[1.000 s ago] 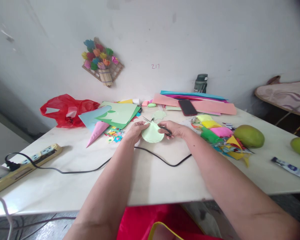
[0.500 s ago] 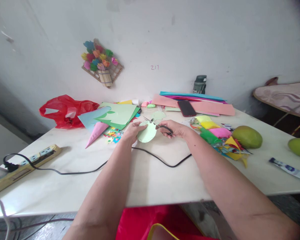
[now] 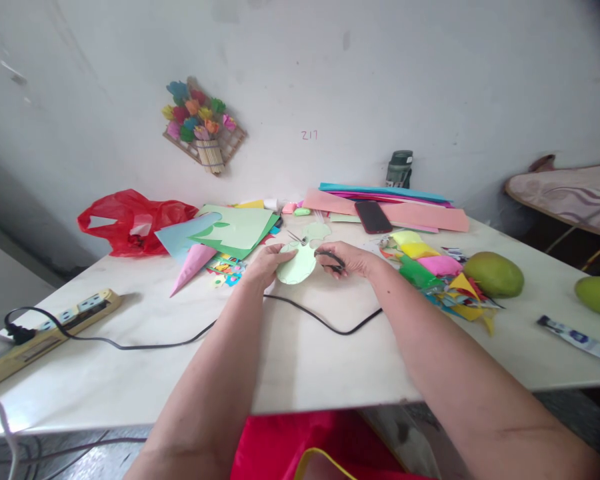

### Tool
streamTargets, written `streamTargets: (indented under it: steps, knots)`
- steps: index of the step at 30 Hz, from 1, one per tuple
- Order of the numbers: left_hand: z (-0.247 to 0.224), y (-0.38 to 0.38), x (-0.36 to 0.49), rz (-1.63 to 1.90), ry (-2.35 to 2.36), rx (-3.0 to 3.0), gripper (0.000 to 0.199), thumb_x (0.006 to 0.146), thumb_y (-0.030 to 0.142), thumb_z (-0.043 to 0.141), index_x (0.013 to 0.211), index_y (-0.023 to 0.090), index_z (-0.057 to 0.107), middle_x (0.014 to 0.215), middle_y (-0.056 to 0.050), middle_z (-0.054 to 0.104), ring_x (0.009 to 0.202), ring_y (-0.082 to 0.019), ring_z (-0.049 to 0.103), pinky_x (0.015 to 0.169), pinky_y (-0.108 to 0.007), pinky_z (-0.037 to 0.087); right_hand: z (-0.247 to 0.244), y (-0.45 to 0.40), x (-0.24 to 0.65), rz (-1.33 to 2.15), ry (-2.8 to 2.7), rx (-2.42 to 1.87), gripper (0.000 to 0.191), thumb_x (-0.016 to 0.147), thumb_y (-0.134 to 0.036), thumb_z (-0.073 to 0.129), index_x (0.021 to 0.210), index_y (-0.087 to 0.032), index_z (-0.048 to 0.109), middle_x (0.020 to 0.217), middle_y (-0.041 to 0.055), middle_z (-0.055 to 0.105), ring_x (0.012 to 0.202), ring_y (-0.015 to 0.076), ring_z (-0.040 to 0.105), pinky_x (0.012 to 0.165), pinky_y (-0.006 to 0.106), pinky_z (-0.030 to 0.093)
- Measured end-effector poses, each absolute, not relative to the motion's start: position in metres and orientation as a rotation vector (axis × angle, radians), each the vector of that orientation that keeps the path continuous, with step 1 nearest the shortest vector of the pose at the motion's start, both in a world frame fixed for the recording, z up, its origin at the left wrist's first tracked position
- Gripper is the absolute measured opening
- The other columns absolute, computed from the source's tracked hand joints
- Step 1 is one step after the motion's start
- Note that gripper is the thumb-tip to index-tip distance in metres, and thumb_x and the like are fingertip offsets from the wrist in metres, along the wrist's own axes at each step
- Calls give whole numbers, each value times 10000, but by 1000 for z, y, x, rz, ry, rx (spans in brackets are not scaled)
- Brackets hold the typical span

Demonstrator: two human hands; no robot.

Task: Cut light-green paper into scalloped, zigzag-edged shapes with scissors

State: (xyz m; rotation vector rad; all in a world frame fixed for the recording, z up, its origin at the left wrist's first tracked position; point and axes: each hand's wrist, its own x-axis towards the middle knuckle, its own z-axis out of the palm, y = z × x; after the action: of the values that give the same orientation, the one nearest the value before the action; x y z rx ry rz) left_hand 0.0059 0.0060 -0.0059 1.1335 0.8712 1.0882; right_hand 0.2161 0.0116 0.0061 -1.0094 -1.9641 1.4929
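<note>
My left hand (image 3: 269,265) pinches the left edge of a round pale green paper (image 3: 297,267), which is raised over the white table. Dark-handled scissors (image 3: 334,259) are in my right hand (image 3: 347,259), its fingers wrapped round the handles. The scissor blades point up and left at the paper's upper edge and look parted. Just behind them lies another pale green paper piece (image 3: 317,231) with a curved outline.
Green sheets (image 3: 235,227), a pink paper cone (image 3: 194,267) and a red bag (image 3: 135,223) are on the left. A phone (image 3: 373,217), clay packets (image 3: 437,265) and a mango (image 3: 494,274) sit right. A black cable (image 3: 325,323) crosses the table (image 3: 320,373) nearer me.
The round pale green paper has shifted slightly right and turned a little in my left hand. My right hand still holds the scissors in nearly the same place.
</note>
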Motion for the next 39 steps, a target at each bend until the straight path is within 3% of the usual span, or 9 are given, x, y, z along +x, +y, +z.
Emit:
streamTargets:
  steps: [27,39]
  knots:
    - [-4,-1,18,993,834,1105,227,556,193,754,725,78,656,625,-72,649,568,-153,602,584,-263,474,3,9,212,1351,-2049,-979,229,752,-358,485,819,-151,556,515,-16,530,401,88,466,340,187,292]
    - [-4,0,18,959,869,1115,244,541,192,762,728,71,662,632,-69,650,577,-156,618,609,-275,507,-4,13,206,1331,-1982,-964,201,715,-345,552,800,-165,580,580,-25,531,453,93,455,400,205,342]
